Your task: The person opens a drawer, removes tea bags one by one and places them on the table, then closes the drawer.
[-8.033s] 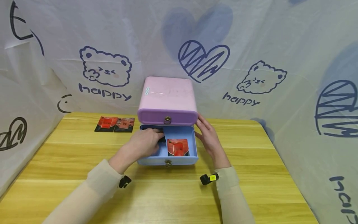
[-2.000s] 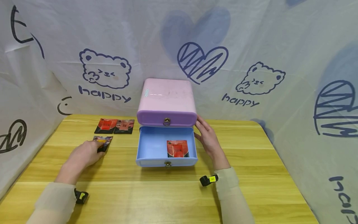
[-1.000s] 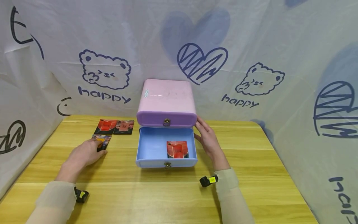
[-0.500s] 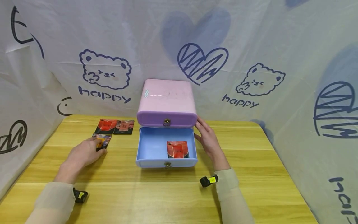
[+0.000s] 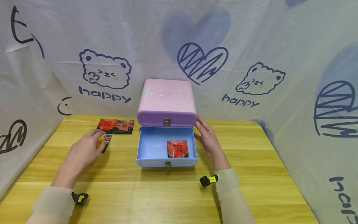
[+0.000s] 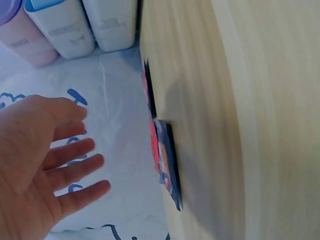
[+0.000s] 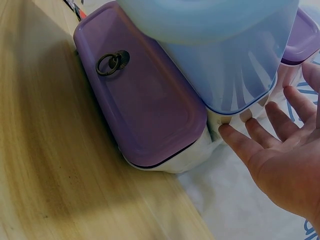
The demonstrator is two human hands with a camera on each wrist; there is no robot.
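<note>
My left hand [image 5: 85, 149] hovers over the table's left side, fingers spread and holding nothing in the left wrist view. Beneath it lies a small flat packet [image 5: 101, 142] with an orange label, partly covered by the hand in the head view. Behind that are a red packet [image 5: 106, 125] and a darker red one [image 5: 124, 126], side by side. My right hand [image 5: 208, 141] rests straight fingertips against the right side of a small drawer cabinet [image 5: 169, 93]. Its blue drawer [image 5: 151, 144] is pulled out, with one red packet [image 5: 177, 149] inside at the right.
A purple drawer [image 5: 156, 118] above the blue one is closed, as is a lower purple drawer [image 7: 145, 90] with a ring pull [image 7: 111, 64]. The cabinet stands at the table's back edge, against a printed white cloth [image 5: 156, 37].
The orange-labelled packet came out of the blue drawer, was laid down in front of the red packets and let go. The left hand has just lifted off it; the right hand stays put.
</note>
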